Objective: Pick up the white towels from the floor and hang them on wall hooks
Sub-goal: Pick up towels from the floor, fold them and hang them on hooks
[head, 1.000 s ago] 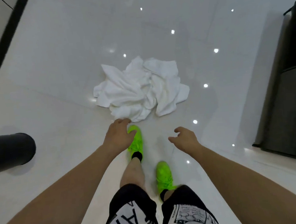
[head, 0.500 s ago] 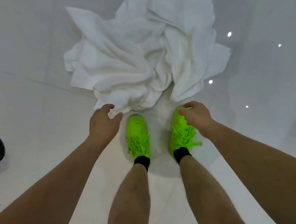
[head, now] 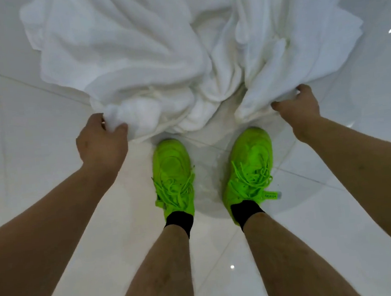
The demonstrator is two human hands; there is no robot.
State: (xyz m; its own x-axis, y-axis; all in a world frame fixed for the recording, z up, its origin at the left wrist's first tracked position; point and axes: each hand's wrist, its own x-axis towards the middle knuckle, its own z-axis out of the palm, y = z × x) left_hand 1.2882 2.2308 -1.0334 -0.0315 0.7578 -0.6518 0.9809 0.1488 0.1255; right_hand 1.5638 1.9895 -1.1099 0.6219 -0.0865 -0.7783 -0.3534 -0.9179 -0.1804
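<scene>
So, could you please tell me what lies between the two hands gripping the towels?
In the head view, crumpled folds of the white towels span from the left hand to the right hand, with bare floor just below.

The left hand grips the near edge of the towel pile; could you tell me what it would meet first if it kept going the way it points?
Most likely more of the white towels: the left hand points into the pile, which fills the floor ahead.

I see white towels (head: 132, 49) of soft, matt, rumpled terry cloth. The floor (head: 22, 140) is glossy, smooth white tile. My green shoes (head: 173, 174) show matt fabric with woven laces.
</scene>
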